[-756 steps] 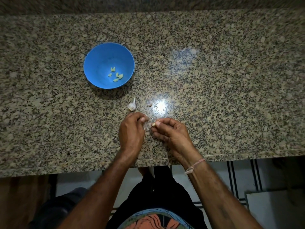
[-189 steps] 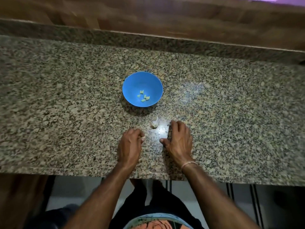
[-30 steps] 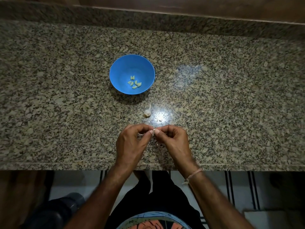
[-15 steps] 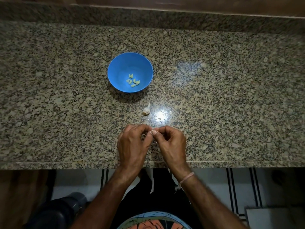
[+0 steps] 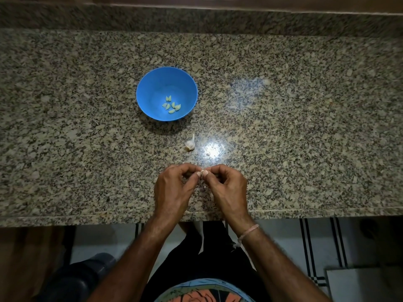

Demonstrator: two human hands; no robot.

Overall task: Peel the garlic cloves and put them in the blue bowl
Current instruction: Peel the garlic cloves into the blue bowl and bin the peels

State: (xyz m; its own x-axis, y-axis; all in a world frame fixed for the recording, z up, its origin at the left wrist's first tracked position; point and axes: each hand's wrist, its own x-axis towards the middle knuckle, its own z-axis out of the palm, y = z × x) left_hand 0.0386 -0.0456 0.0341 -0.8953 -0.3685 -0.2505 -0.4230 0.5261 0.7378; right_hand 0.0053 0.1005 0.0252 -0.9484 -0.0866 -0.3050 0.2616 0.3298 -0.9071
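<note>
The left hand (image 5: 172, 188) and right hand (image 5: 226, 188) meet fingertip to fingertip low over the bench (image 5: 305, 131), fingers curled. Together they pinch a small garlic clove (image 5: 202, 172), mostly hidden between the thumbs. A thin wristband (image 5: 248, 231) circles the right wrist. Just beyond the hands lies a garlic bulb remnant (image 5: 190, 144). Farther back and left stands the blue bowl (image 5: 152, 90), holding several peeled cloves (image 5: 172, 105).
</note>
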